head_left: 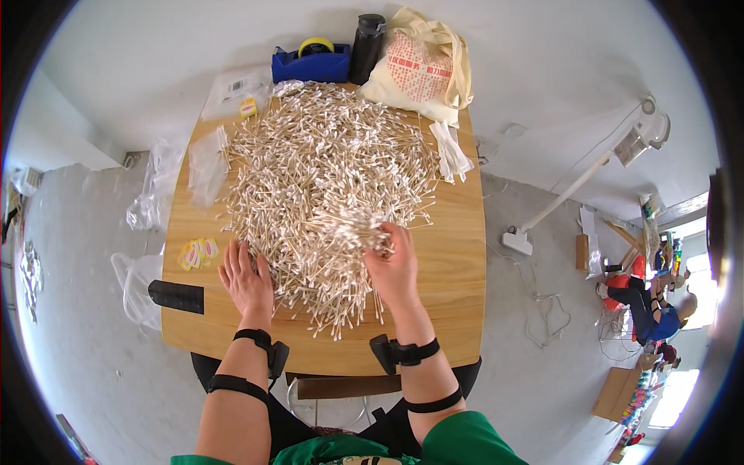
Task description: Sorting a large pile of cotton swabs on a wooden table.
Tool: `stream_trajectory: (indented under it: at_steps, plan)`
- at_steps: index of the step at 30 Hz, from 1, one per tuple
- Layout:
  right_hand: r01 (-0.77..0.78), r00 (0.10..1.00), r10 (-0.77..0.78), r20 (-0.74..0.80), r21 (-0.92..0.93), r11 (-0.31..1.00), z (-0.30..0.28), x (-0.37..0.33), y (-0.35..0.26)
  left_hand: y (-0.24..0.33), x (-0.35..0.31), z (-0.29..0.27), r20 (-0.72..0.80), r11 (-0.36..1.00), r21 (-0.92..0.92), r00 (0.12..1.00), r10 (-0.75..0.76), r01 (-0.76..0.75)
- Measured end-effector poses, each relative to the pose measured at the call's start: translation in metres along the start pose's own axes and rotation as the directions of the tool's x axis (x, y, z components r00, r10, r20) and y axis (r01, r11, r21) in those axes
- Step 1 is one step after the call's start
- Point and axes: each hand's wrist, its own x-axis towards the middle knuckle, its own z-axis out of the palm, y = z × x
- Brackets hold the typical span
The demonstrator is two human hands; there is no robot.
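Observation:
A big loose heap of cotton swabs (325, 147), with wooden sticks and white tips, covers the middle of the wooden table. My left hand (248, 285) rests flat at the heap's near left edge, fingers stretched and slightly apart, touching the outer swabs. On the near right side, my right hand (395, 267) is closed round a bunch of swabs, its thumb and fingers curled in from the right. Some of its fingertips are hidden among the sticks. Small yellow-and-white labels (198, 253) lie to the left of my left hand.
Along the far edge stand a blue tape dispenser (310, 63), a black bottle (366, 50) and a cream tote bag (415, 74). Clear plastic bags (208, 167) lie at the left, near a black strip (177, 296). Off to the right are a white floor appliance (577, 182) and a seated person (655, 314).

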Motion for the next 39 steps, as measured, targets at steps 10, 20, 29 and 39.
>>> stream_trajectory:
  at_steps: [10,20,29,39]
  plan:
    - [-0.094,0.972,0.181,-0.148,0.46,0.883,-0.025,0.001,0.074,-0.001,0.001,0.005,-0.028,1.0,0.008,0.999,0.024,-0.024]
    - [-0.306,0.919,0.327,-0.222,0.122,0.944,-0.048,-0.004,0.1,-0.004,0.001,0.007,-0.049,1.0,-0.014,0.999,0.018,-0.019]
    - [-0.153,0.941,0.079,-0.329,-0.204,0.967,-0.05,-0.021,0.109,-0.003,0.001,0.006,-0.041,1.0,-0.009,0.999,0.022,-0.022]
    - [0.031,0.961,-0.122,-0.25,-0.338,0.94,-0.037,-0.046,0.067,-0.001,0.001,0.002,-0.026,1.0,-0.012,1.0,0.013,-0.014]
